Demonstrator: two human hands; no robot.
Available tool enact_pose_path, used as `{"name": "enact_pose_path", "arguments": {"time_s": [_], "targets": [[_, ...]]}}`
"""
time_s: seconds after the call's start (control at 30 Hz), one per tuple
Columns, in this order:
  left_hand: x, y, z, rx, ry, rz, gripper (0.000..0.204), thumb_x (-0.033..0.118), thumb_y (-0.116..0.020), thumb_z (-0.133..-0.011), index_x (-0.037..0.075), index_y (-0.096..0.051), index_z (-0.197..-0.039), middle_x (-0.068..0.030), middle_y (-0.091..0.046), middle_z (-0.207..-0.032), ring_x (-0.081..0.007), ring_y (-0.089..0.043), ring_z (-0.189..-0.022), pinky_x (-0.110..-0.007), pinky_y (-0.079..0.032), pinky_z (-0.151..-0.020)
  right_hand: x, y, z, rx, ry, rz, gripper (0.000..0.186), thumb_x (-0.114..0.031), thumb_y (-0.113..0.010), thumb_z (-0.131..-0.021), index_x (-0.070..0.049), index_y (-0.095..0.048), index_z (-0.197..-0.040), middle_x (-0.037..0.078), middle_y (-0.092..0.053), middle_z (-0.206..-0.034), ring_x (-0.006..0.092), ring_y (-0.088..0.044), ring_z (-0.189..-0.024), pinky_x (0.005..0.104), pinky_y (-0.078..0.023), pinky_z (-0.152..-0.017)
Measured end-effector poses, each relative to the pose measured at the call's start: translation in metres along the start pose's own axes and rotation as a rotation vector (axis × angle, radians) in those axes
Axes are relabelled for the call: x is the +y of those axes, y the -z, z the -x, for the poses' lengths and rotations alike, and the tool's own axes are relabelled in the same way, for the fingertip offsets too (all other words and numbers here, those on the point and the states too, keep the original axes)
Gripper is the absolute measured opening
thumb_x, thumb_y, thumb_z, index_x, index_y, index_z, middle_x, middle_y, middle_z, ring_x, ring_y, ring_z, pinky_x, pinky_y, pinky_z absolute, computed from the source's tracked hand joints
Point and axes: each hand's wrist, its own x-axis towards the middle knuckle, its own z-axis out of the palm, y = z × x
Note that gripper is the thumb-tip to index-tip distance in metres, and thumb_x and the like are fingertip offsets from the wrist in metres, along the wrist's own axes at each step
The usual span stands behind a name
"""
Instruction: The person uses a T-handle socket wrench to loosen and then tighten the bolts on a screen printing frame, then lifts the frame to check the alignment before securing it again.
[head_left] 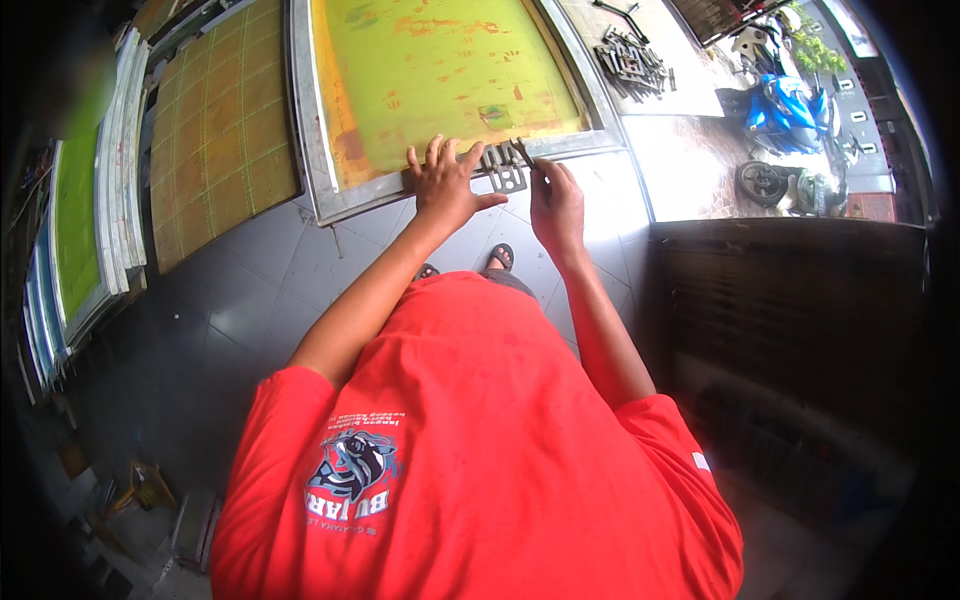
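My left hand (445, 188) rests at the near edge of a metal-framed screen (440, 80) with a yellow-green mesh, its fingers spread and its thumb stretched to the right. A flat grey slotted plate (508, 178) sits between my two hands, overlapping the screen's near rim; my left thumb is close to its lower edge. My right hand (557, 205) is pinched closed around a thin dark strip (524, 153), which points up and left beside the plate. I cannot make out whether strip and plate are joined.
At the upper right, a heap of dark metal pieces (635, 65) lies on a white surface. More framed screens (100, 190) lean at the left, beside a brown gridded panel (220, 120). A blue motorcycle (790, 115) stands far right. A dark slatted bench (790, 290) is at my right.
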Motion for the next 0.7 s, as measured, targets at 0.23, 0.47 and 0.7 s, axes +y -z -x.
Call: {"name": "enact_pose_path", "arguments": {"time_s": [0.23,0.47,0.7], "targets": [[-0.003,0.003,-0.009,-0.071,-0.082,-0.029,0.085,0.065,-0.069,-0.058,0.021,-0.048,-0.127,-0.0095,-0.043,-0.129,-0.0274,-0.028,-0.129,-0.053,-0.016,-0.106,0.085,0.032,0.008,0.293,-0.420,-0.146,0.022,-0.014,-0.054,-0.088,0.004,-0.059,-0.099,0.013,-0.063,-0.085,0.0190,-0.059,-0.077,0.0307,-0.045,-0.075],[0.012,-0.013,-0.021,-0.028,-0.146,0.034,0.083,0.062,-0.071,-0.058,0.023,-0.048,-0.127,-0.0132,-0.042,-0.127,-0.0293,-0.026,-0.129,-0.059,-0.013,-0.104,0.148,0.078,-0.047,0.209,-0.462,-0.066,0.029,-0.017,-0.060,-0.085,0.004,-0.058,-0.104,0.014,-0.063,-0.091,0.0181,-0.058,-0.081,0.0295,-0.044,-0.074],[0.060,-0.033,-0.051,-0.009,-0.181,-0.031,0.082,0.061,-0.070,-0.061,0.021,-0.047,-0.129,-0.0157,-0.042,-0.128,-0.0335,-0.028,-0.126,-0.054,-0.017,-0.103,0.151,0.081,-0.062,0.093,-0.553,-0.294,0.022,-0.013,-0.057,-0.087,0.002,-0.060,-0.102,0.008,-0.063,-0.082,0.0114,-0.053,-0.065,0.0251,-0.042,-0.057]]}}
